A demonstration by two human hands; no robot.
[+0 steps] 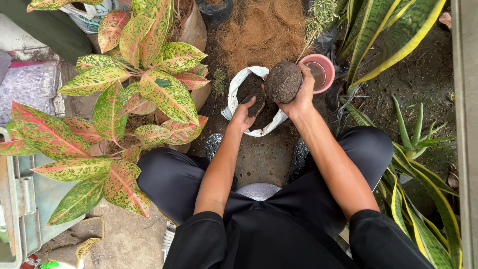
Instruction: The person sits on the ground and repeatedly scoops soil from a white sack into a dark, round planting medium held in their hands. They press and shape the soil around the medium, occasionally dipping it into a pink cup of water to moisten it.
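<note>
The person squats on the ground, knees in black trousers (318, 199) spread wide, both bare forearms reaching forward toward twelve o'clock. Nearest of the working parts is the left hand (244, 115), at about eleven o'clock from the person's lap. It dips into the open mouth of a white sack (233, 94) and is cupped around a clump of dark soil (256, 102), fingers curled, not spread.

A little farther out, at about one o'clock, the right hand (301, 97) is closed around the underside and far side of a round ball of soil (283, 81), holding it up above the sack's rim. The ball is roughly as wide as it is tall, so it has no clear long axis. It lies just to the right of the left hand and slightly beyond it, the two near each other but not touching; the soil in the left hand sits at about eight o'clock from the ball.

Just behind the ball, touching the right fingertips or very near them, stands a pink pot (321, 72). Beyond that is a heap of brown fibre (264, 30). At nine o'clock spreads a plant with pink-and-green leaves (144, 74); striped sword-shaped leaves (398, 30) fill the right side.
</note>
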